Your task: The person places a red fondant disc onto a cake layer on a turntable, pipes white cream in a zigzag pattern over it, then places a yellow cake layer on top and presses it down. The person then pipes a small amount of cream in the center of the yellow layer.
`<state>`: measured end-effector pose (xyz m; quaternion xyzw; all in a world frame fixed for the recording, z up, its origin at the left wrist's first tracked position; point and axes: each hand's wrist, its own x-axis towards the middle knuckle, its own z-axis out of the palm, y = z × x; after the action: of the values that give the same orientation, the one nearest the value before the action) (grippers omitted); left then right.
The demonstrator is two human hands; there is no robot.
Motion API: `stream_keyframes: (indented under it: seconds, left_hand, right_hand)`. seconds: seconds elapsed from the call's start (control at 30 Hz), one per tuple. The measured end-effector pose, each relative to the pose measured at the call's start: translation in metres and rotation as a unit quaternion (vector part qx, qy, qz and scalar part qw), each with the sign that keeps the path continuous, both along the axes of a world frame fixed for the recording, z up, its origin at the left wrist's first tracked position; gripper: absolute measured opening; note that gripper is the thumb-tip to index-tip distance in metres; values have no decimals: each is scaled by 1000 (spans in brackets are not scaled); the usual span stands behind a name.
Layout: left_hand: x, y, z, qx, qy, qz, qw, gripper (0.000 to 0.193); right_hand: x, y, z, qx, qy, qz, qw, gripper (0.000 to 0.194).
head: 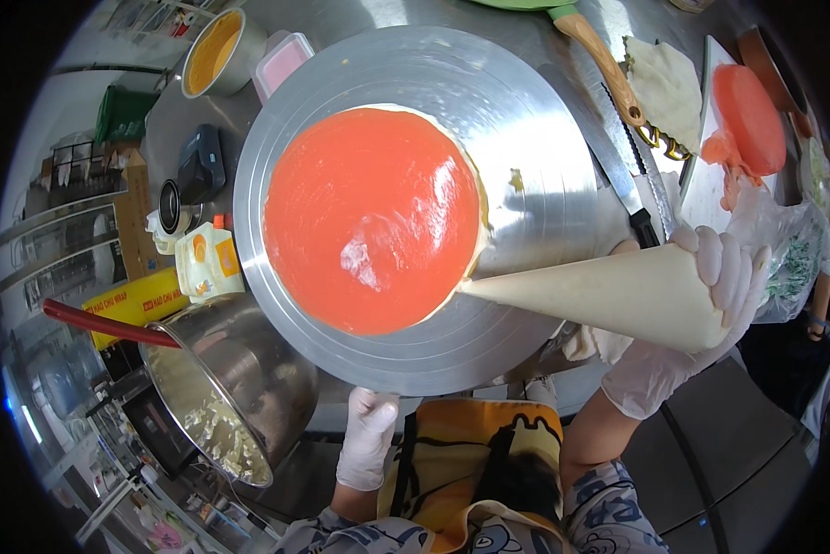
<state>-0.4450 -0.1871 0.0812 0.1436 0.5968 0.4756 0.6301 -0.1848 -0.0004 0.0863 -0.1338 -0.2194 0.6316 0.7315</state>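
A round, orange-red crêpe-like layer (pixel 380 221) with a glossy top lies on a metal cake turntable (pixel 415 367), left of its middle. Pale cream shows along the layer's right rim. My right hand (pixel 726 277), in a white glove, grips the wide end of a piping bag (pixel 595 298) filled with pale cream. The bag's tip meets the lower right edge of the layer. At the turntable's near rim is my left hand (pixel 366 433), also gloved, its thumb against the edge and its fingers partly hidden.
A steel mixing bowl (pixel 283 374) with cream and a red-handled tool (pixel 103 322) stands left. Behind it lie a yellow wrap box (pixel 134 298) and a pouch (pixel 210 260). To the right are a spatula (pixel 616 180), a serrated knife (pixel 654 194) and a stack of red layers (pixel 751 121).
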Motion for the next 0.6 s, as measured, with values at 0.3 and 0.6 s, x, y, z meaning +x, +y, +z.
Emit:
stream_keyframes:
  seconds: [0.3,0.6]
  left_hand:
    - [-10,-4,-3,4,11,-10,1000,75]
    - [-8,-5,-4,6,0,-37,999,69]
  right_hand:
    - [-1,3,3,-1,11,5,1000,44]
    - [-5,7,13,-26,58,-14,998,54]
